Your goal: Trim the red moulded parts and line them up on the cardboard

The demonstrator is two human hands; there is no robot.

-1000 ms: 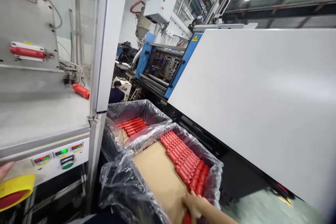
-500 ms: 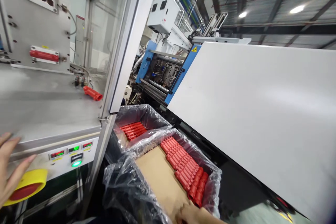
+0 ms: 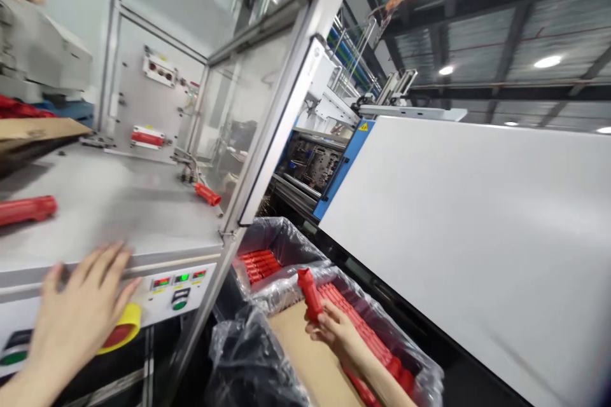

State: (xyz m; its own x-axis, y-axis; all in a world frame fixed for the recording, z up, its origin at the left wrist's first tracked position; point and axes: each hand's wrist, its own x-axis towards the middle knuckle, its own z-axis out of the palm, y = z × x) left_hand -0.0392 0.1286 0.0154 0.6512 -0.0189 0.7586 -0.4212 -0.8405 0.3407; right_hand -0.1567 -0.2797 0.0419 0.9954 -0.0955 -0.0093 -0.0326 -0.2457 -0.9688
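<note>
My right hand (image 3: 334, 329) holds a red plastic tube (image 3: 310, 293) upright above the near bag-lined carton (image 3: 296, 356), which has a cardboard sheet and a row of red tubes (image 3: 367, 343) along its right side. My left hand (image 3: 79, 315) is spread flat, fingers apart, over the front edge of the grey machine table (image 3: 119, 210), just above a yellow-collared red button (image 3: 119, 331). One red tube (image 3: 26, 210) lies on the table at the left and another red tube (image 3: 208, 194) near the enclosure's door frame.
A second bag-lined carton (image 3: 279, 248) with red tubes stands behind the first. A control panel (image 3: 179, 283) with small displays and a green button is under the table edge. A large white machine cover (image 3: 468, 241) fills the right. A cardboard sheet (image 3: 38, 130) lies at far left.
My right hand has lifted one red tube out of the near carton. My left hand came up from the lower left onto the table's front edge. The view swung left and upward.
</note>
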